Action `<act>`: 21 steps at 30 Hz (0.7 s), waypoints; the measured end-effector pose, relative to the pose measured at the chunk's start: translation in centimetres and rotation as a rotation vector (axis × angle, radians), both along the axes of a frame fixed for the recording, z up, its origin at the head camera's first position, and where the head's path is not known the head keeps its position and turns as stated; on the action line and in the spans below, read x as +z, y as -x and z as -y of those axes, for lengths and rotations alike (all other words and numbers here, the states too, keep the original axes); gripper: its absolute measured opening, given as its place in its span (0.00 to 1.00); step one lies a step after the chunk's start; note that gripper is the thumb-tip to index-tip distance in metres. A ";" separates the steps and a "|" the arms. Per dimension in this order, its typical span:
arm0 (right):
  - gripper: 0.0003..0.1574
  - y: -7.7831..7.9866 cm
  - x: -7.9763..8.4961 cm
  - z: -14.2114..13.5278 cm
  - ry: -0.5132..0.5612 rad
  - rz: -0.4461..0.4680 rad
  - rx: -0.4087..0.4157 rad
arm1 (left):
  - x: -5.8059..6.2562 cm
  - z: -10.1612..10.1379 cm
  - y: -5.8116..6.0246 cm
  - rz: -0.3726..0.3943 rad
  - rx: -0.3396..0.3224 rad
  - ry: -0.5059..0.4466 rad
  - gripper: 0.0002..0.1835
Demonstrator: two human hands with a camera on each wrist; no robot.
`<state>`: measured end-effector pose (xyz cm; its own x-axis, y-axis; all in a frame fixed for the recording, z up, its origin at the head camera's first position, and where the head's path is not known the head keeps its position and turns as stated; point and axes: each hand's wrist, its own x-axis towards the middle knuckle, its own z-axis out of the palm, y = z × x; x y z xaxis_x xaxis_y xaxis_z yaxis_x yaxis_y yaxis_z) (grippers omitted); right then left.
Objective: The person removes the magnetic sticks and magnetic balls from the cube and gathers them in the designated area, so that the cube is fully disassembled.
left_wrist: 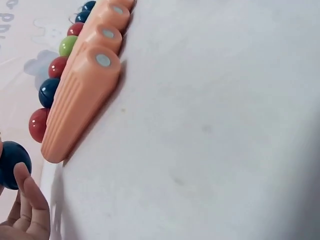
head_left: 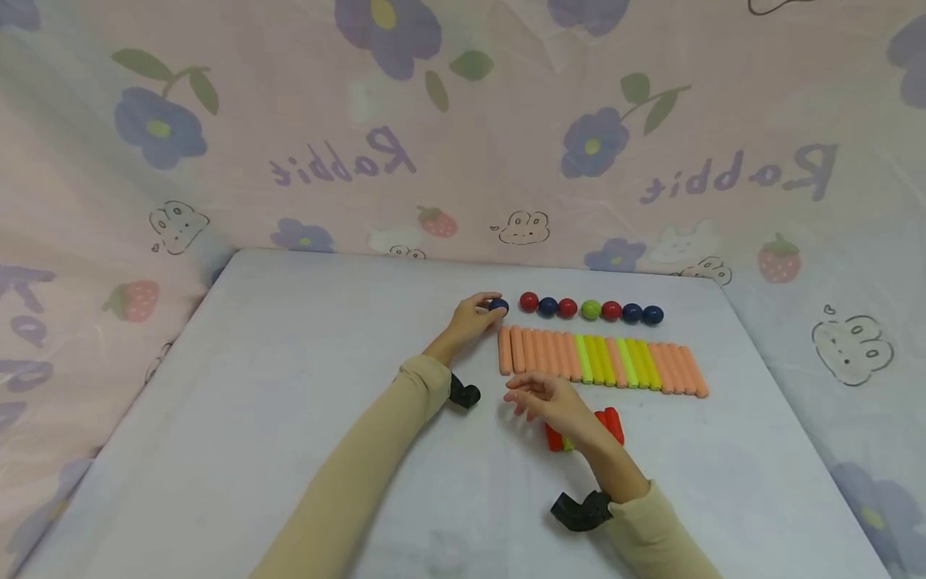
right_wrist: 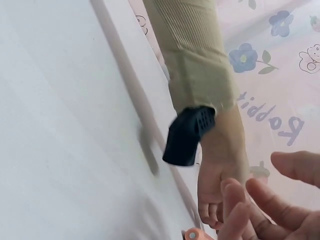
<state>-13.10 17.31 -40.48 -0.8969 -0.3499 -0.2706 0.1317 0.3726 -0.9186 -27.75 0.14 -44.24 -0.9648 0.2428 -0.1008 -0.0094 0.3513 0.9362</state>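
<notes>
My left hand (head_left: pixel 469 322) pinches a dark blue ball (head_left: pixel 498 305) between thumb and fingers, at the left end of a row of balls. In the left wrist view, the fingertips touch that blue ball (left_wrist: pixel 14 165) at the left edge. My right hand (head_left: pixel 553 402) hovers over the table with loosely bent fingers and nothing in them, just in front of a row of orange and yellow-green sticks (head_left: pixel 542 352). Below it, several red and green short sticks (head_left: pixel 613 425) lie partly hidden. The right wrist view shows the right hand's fingers (right_wrist: pixel 280 210) apart.
Beyond the sticks runs the row of red, blue and green balls (head_left: pixel 567 308), with a gap left of the green one. A white table (head_left: pixel 253 418) spreads under everything. Patterned cloth (head_left: pixel 470 145) stands at the back and sides.
</notes>
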 end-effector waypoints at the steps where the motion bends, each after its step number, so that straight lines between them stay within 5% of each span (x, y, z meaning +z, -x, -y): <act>1: 0.23 -0.1 0.0 0.0 0.004 -0.002 0.007 | 0.0 -0.3 0.2 0.000 0.011 -0.004 0.23; 14: 0.24 -1.5 -0.2 -0.9 0.010 0.006 0.053 | -0.2 -2.6 1.4 -0.014 0.162 0.025 0.23; 21: 0.24 -1.9 -0.3 -1.8 0.025 0.000 0.041 | -0.2 -2.9 1.4 -0.025 0.164 0.072 0.21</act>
